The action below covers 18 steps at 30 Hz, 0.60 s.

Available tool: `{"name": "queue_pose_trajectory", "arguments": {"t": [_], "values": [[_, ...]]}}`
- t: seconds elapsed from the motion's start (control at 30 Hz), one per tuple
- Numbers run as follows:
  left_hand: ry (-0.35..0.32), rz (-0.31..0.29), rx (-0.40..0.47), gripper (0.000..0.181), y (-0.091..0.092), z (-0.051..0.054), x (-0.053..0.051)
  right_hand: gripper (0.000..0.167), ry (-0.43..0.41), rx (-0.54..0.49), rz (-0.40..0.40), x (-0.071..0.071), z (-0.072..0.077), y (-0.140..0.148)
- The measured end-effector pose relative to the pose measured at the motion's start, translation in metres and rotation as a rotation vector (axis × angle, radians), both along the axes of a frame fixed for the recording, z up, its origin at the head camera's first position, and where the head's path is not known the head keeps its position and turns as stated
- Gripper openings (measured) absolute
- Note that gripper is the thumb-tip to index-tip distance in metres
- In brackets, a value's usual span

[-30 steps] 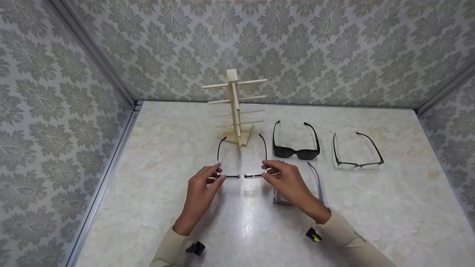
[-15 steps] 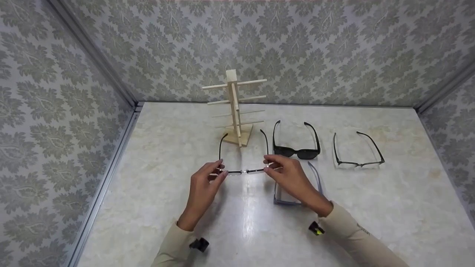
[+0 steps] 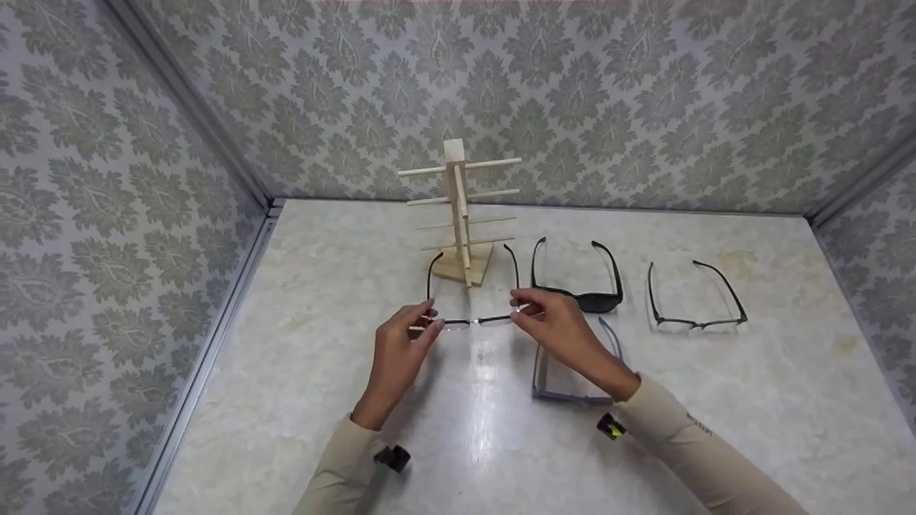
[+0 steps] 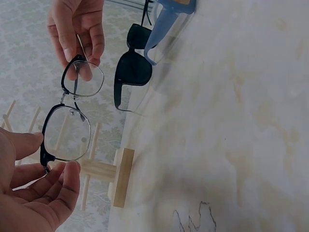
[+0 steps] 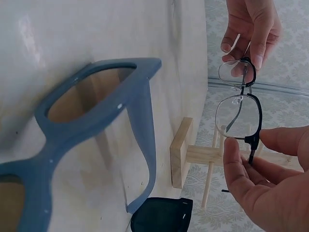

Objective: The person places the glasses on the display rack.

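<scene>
My left hand (image 3: 397, 350) and right hand (image 3: 565, 332) pinch opposite ends of a pair of eyeglasses (image 3: 494, 318) with black upper rims and clear lenses. Thumb and fingers grip each hinge corner, and the unfolded temples point away from me. In the left wrist view the eyeglasses (image 4: 45, 130) are held above the table. Just beyond them stands a wooden eyeglass stand (image 3: 458, 207) with several thin crosswise rods and a square base. Blue-framed glasses (image 5: 140, 96) lie under my right forearm, partly hidden by it.
Black sunglasses (image 3: 600, 302) lie right of the stand, partly behind my right hand. Farther right are dark-framed glasses (image 3: 701, 325) with open temples. Patterned walls (image 3: 572, 100) enclose the back and sides of the marbled table (image 3: 286, 343).
Both hands have carried the eyeglasses away from me, closer to the stand, and slightly right. More of the blue-framed glasses shows below my right wrist. The head view has shifted slightly.
</scene>
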State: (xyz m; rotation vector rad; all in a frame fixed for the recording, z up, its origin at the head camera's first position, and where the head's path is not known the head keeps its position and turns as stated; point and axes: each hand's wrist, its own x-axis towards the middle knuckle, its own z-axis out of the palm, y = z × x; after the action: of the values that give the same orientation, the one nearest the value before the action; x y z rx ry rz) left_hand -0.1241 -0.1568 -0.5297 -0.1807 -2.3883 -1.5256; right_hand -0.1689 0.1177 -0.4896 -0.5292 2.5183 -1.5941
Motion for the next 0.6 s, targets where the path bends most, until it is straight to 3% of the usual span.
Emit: {"name": "queue_pose_trajectory", "arguments": {"t": [0.4,0.6], "values": [[-0.064,0.016,0.008,0.036,-0.004,-0.004,-0.022,0.041,-0.06,-0.003,0.005,-0.022,-0.003,-0.005],[-0.087,0.041,-0.004,0.037,-0.004,-0.001,-0.03,0.041,-0.069,-0.011,-0.001,-0.031,-0.003,-0.009]]}}
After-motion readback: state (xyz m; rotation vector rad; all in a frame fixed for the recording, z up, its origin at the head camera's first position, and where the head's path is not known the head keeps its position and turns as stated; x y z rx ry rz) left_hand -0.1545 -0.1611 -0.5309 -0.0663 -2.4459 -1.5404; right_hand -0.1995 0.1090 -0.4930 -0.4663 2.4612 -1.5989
